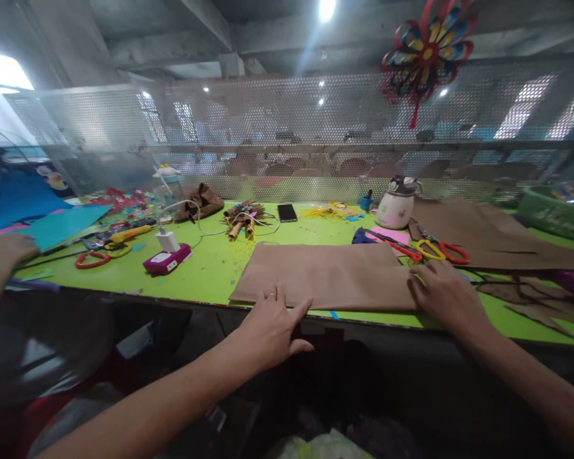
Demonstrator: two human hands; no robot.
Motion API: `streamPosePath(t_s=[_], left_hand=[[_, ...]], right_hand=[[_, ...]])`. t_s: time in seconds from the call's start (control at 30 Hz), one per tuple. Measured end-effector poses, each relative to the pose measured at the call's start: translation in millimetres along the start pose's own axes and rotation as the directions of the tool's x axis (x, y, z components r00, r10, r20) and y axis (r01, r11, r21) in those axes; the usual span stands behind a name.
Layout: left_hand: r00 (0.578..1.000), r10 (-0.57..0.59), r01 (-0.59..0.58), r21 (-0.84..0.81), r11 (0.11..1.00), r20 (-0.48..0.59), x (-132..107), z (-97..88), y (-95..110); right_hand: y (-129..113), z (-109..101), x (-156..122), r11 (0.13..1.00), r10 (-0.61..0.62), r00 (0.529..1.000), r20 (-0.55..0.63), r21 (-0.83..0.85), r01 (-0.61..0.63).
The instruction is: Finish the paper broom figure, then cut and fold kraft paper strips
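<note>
A folded sheet of brown paper (pixel 325 274) lies flat on the green table (pixel 210 268), near its front edge. My left hand (pixel 272 325) rests open at the sheet's near left edge, fingers spread and touching the paper. My right hand (pixel 440 293) lies on the sheet's right end, fingers curled down onto the paper's edge. Red-and-yellow scissors (pixel 435 250) lie just beyond my right hand.
More brown paper (pixel 497 236) covers the right side. A white jug (pixel 396 204), a phone (pixel 287 212), a paper-roll bundle (pixel 243 220), a magenta box with charger (pixel 166 258) and red scissors (pixel 93 258) stand around. Another person's hand (pixel 4 252) is at the left. A mesh screen (pixel 287 127) backs the table.
</note>
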State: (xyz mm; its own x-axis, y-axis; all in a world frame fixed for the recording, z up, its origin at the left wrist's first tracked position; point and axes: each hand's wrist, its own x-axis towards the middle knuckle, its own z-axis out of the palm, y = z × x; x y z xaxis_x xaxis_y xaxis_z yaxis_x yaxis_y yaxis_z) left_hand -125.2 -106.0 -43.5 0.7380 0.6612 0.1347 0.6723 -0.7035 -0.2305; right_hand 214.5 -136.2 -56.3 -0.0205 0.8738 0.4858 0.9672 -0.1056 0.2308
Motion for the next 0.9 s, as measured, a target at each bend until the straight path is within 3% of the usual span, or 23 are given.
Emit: streamPosePath(t_s=[0.07, 0.17, 0.23, 0.33, 0.73, 0.9], left_hand=[[1.0, -0.004, 0.004, -0.002, 1.0, 0.002, -1, -1.8, 0], [1.0, -0.008, 0.008, 0.003, 1.0, -0.009, -1, -3.6, 0], [1.0, -0.001, 0.001, 0.004, 1.0, -0.015, -1, -3.5, 0], [1.0, 0.012, -0.012, 0.008, 1.0, -0.024, 0, -2.0, 1], [0.999, -0.022, 0.022, 0.005, 1.0, -0.029, 2, 0.5, 2], [0.999, -0.025, 0.025, -0.003, 1.0, -0.04, 5, -0.6, 12]], right_hand=[[-21, -14, 0, 0.979, -0.155, 0.985, -0.082, 0.125, 0.164], [-70, -32, -8, 0.861, -0.355, 0.92, -0.166, 0.326, 0.391], [-102, -38, -17, 0.799, -0.427, 0.891, -0.157, 0.396, 0.453], [-128, -39, -27, 0.784, -0.437, 0.894, -0.103, 0.444, 0.434], [-130, -39, -27, 0.783, -0.389, 0.92, -0.045, 0.51, 0.356], [-133, -40, -26, 0.798, -0.353, 0.935, -0.043, 0.507, 0.325]])
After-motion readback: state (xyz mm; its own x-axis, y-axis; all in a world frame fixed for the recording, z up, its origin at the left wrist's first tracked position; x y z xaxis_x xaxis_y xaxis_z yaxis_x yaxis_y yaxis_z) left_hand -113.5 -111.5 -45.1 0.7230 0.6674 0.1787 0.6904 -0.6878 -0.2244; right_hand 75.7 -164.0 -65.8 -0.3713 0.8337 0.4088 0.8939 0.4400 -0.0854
